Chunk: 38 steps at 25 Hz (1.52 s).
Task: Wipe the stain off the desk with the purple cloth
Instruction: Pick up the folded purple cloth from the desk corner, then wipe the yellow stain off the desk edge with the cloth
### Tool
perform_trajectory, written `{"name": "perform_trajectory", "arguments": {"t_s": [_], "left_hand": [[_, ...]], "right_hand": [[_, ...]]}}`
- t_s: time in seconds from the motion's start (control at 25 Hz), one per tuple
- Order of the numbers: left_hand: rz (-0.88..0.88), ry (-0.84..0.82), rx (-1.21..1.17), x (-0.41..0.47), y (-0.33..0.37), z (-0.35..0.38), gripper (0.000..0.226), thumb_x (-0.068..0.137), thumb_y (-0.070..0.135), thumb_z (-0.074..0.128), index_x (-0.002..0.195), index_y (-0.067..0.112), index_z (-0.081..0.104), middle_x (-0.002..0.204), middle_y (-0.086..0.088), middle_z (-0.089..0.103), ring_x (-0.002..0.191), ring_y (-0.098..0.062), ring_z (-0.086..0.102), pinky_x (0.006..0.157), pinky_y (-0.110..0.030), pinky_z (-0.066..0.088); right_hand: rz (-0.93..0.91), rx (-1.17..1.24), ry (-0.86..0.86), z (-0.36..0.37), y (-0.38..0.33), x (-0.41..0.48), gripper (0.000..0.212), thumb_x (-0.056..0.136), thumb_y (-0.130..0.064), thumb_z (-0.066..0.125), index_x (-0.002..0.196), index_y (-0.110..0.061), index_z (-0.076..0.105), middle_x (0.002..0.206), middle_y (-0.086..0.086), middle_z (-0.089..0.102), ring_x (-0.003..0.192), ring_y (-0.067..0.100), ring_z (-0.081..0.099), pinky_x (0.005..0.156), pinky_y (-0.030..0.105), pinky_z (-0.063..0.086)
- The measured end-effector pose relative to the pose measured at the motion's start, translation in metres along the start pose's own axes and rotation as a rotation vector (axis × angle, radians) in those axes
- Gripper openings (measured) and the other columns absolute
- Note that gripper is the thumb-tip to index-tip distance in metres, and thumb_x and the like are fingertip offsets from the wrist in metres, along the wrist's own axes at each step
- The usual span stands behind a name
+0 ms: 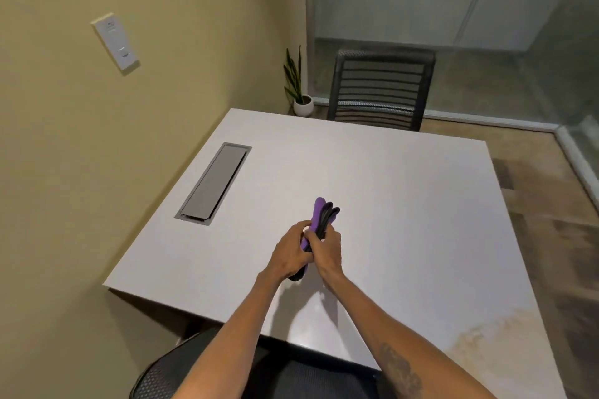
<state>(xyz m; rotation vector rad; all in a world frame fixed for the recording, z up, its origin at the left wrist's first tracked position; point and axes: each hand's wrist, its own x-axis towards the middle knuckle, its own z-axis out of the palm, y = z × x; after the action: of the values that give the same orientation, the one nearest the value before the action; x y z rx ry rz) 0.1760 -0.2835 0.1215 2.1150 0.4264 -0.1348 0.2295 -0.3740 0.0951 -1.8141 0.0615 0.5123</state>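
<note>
Both of my hands hold a folded bundle of cloths above the middle of the white desk (405,191). The purple cloth (318,211) sticks up on the left of the bundle, with dark cloths (330,216) pressed against its right side. My left hand (289,253) grips the bundle from the left and my right hand (328,250) from the right, fingers closed. A pale brownish stain (492,338) spreads over the desk's near right corner, well to the right of my hands.
A grey cable hatch (214,182) is set into the desk's left side. A black slatted chair (379,91) stands at the far edge, a small potted plant (299,91) in the corner. Another black chair (201,366) sits below me. Yellow wall left, glass partition behind.
</note>
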Motion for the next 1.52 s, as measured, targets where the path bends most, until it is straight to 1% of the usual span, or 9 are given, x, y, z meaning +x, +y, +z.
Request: {"name": "perform_trajectory", "arguments": {"t_s": [0.12, 0.44, 0.64, 0.76, 0.84, 1.0, 1.16, 1.32, 1.52], "left_hand": [[0.049, -0.069, 0.013, 0.008, 0.041, 0.055, 0.068, 0.078, 0.011, 0.062, 0.143, 0.023, 0.045, 0.09, 0.013, 0.062, 0.079, -0.005, 0.062, 0.067, -0.018, 0.045], [0.239, -0.162, -0.059, 0.006, 0.126, 0.205, 0.053, 0.081, 0.022, 0.064, 0.131, 0.033, 0.052, 0.117, 0.014, 0.065, 0.092, -0.005, 0.064, 0.076, -0.021, 0.05], [0.288, -0.27, -0.047, -0.011, 0.173, 0.291, 0.061, 0.078, 0.023, 0.061, 0.138, 0.022, 0.052, 0.104, 0.005, 0.067, 0.073, -0.001, 0.062, 0.064, -0.016, 0.051], [0.332, -0.366, 0.06, -0.022, 0.2, 0.335, 0.074, 0.076, 0.026, 0.068, 0.147, 0.02, 0.045, 0.122, 0.001, 0.06, 0.088, -0.003, 0.059, 0.071, -0.01, 0.047], [0.341, -0.427, 0.15, -0.026, 0.206, 0.36, 0.084, 0.08, 0.043, 0.073, 0.154, 0.024, 0.037, 0.123, 0.005, 0.055, 0.1, -0.012, 0.054, 0.084, -0.02, 0.046], [0.232, -0.388, 0.29, -0.02, 0.191, 0.383, 0.075, 0.095, 0.063, 0.051, 0.159, 0.03, 0.028, 0.148, 0.0, 0.05, 0.134, -0.026, 0.043, 0.112, -0.048, 0.035], [0.204, -0.317, 0.519, -0.004, 0.15, 0.372, 0.073, 0.1, 0.066, 0.03, 0.161, 0.027, 0.021, 0.165, -0.003, 0.029, 0.152, -0.03, 0.023, 0.12, -0.047, 0.021], [0.23, -0.236, 0.68, 0.017, 0.088, 0.357, 0.111, 0.072, 0.09, -0.017, 0.162, 0.03, 0.007, 0.171, 0.002, 0.011, 0.158, -0.024, 0.008, 0.127, -0.043, 0.008], [0.193, -0.121, 0.787, 0.033, 0.026, 0.346, 0.095, 0.085, 0.076, -0.019, 0.162, 0.025, 0.001, 0.169, 0.004, -0.005, 0.157, -0.028, -0.008, 0.124, -0.055, 0.003]], "right_hand": [[0.02, -0.049, 0.131, -0.066, 0.005, -0.008, 0.032, 0.077, -0.029, 0.064, 0.108, -0.027, 0.055, 0.104, 0.0, 0.053, 0.087, 0.02, 0.064, 0.076, 0.038, 0.056], [0.019, 0.015, 0.488, -0.224, 0.049, -0.031, 0.028, 0.086, -0.039, 0.063, 0.107, -0.023, 0.056, 0.102, -0.005, 0.053, 0.091, 0.021, 0.063, 0.081, 0.042, 0.056], [0.05, 0.026, 0.625, -0.315, 0.093, -0.047, 0.024, 0.092, -0.032, 0.06, 0.109, -0.015, 0.06, 0.103, 0.0, 0.054, 0.089, 0.024, 0.063, 0.074, 0.033, 0.051], [0.072, -0.023, 0.667, -0.371, 0.118, -0.058, 0.021, 0.09, -0.029, 0.061, 0.108, -0.017, 0.063, 0.105, 0.001, 0.056, 0.084, 0.022, 0.059, 0.071, 0.03, 0.044], [0.061, -0.066, 0.699, -0.407, 0.134, -0.061, 0.023, 0.087, -0.027, 0.062, 0.108, -0.018, 0.065, 0.106, 0.002, 0.058, 0.087, 0.024, 0.059, 0.072, 0.033, 0.047], [0.047, -0.171, 0.716, -0.474, 0.163, -0.053, 0.026, 0.086, -0.021, 0.061, 0.11, -0.013, 0.065, 0.11, 0.008, 0.059, 0.093, 0.031, 0.06, 0.076, 0.039, 0.052], [0.008, -0.391, 0.719, -0.51, 0.192, -0.032, 0.032, 0.089, -0.018, 0.06, 0.12, -0.012, 0.064, 0.111, 0.009, 0.06, 0.093, 0.031, 0.059, 0.07, 0.032, 0.044], [-0.015, -0.605, 0.67, -0.517, 0.213, 0.0, 0.039, 0.089, -0.021, 0.06, 0.128, -0.012, 0.059, 0.116, 0.01, 0.063, 0.102, 0.031, 0.059, 0.076, 0.039, 0.051], [-0.15, -0.877, 0.572, -0.509, 0.222, 0.049, 0.038, 0.088, -0.016, 0.062, 0.125, -0.008, 0.06, 0.114, 0.012, 0.065, 0.105, 0.032, 0.059, 0.081, 0.043, 0.052]]}}
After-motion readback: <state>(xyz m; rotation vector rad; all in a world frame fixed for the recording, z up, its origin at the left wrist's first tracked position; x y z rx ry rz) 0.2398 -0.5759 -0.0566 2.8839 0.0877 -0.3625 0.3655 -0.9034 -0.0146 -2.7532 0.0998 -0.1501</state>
